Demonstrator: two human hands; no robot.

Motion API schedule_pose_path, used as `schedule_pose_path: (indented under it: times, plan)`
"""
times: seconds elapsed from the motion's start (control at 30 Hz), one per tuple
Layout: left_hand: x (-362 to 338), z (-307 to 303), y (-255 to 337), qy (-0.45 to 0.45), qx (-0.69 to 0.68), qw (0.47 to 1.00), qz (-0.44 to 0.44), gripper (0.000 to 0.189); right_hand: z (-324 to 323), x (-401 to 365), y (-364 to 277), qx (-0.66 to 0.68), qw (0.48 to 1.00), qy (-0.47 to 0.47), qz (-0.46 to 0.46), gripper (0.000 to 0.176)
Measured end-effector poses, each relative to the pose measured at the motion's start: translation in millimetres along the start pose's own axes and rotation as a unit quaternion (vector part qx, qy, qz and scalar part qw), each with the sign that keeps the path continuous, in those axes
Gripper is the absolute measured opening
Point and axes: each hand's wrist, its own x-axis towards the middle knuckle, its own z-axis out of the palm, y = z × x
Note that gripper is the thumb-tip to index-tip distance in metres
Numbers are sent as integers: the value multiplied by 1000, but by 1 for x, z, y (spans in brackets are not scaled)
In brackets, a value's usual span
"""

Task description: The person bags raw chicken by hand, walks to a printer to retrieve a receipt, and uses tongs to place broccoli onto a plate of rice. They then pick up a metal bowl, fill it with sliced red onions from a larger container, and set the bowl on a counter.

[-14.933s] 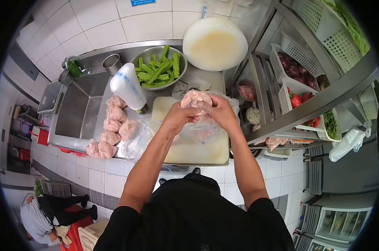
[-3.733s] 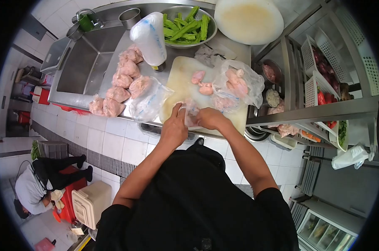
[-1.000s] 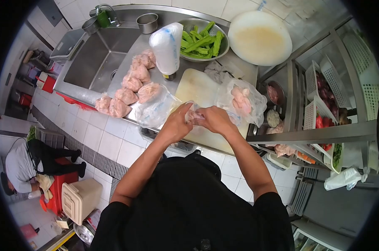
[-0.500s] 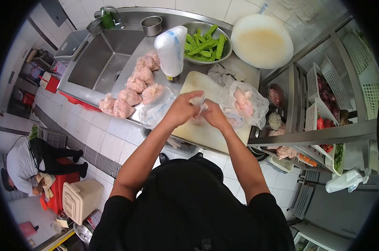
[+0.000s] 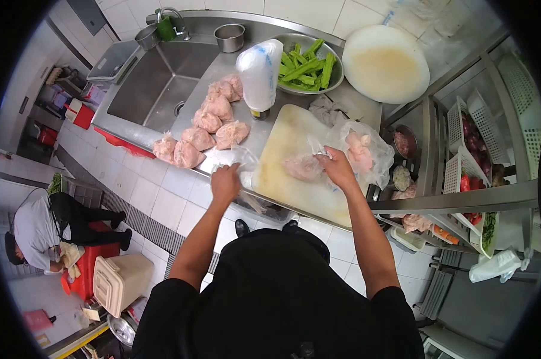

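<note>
My left hand (image 5: 225,184) is closed on the edge of a clear plastic bag (image 5: 244,157) at the counter's front edge. My right hand (image 5: 338,167) pinches the top of a bag of pink meat (image 5: 302,167) that lies on the cutting board (image 5: 282,128). Right of that hand sits a larger open plastic bag of pale meat (image 5: 360,153). Several small bags of pink meat (image 5: 207,121) lie on the steel counter to the left, below an upright white roll of bags (image 5: 260,75).
A sink (image 5: 163,90) is at the left, a bowl of green vegetables (image 5: 306,66) and a round white board (image 5: 387,63) at the back. Shelves with baskets (image 5: 462,152) stand at the right. A co-worker (image 5: 40,224) bends over a red container at the far left.
My hands have moved apart, the left one down and left to the loose plastic bag. The meat bag under my right hand now shows on the board. The view has shifted slightly.
</note>
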Motion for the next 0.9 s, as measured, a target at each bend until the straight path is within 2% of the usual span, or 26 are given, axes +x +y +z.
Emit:
schedule_pose_path:
  times: [0.03,0.07,0.1,0.13,0.2,0.27,0.3,0.37,0.43,0.5,0.57,0.63,0.67,0.73,0.9]
  plan:
    - [-5,-5,-12,46,-38,997,41,33,0,-2,1,22,1000,3,14,20]
    - [-10,-8,-21,42,-41,997,45,33,2,-1,7,21,1000,8,18,20]
    - [-12,-10,-21,74,-191,978,-51,29,5,1,18,1,999,30,-17,21]
    - [-7,-13,-12,97,-336,925,-145,27,4,0,21,-22,997,55,-51,22]
    - [14,-24,14,131,-417,882,-174,25,12,5,20,-59,996,28,-52,23]
    - [47,-76,81,146,-491,857,-54,23,26,1,5,-36,998,14,-52,22]
    - [65,-89,108,158,-502,850,2,23,32,-2,3,-39,998,21,-48,22]
    - [101,-111,168,148,-565,804,114,22,40,-12,2,-13,996,16,-86,21]
    - [130,-120,220,134,-566,792,183,21,36,-23,2,-19,998,15,-63,21]
    - [147,-114,258,110,-572,789,195,19,30,-29,3,-59,998,6,-16,22]
    - [162,-107,271,86,-578,785,204,18,22,-38,6,-30,999,25,-6,22]
    - [176,-81,264,116,-518,835,146,16,19,-46,14,0,999,44,9,22]
    - [181,-71,258,108,-518,835,151,16,19,-48,20,26,998,55,6,19]
    - [187,-66,241,100,-548,830,40,15,19,-51,28,54,996,64,5,17]
    - [155,-73,177,145,-447,882,30,19,16,-40,38,93,995,41,-20,23]
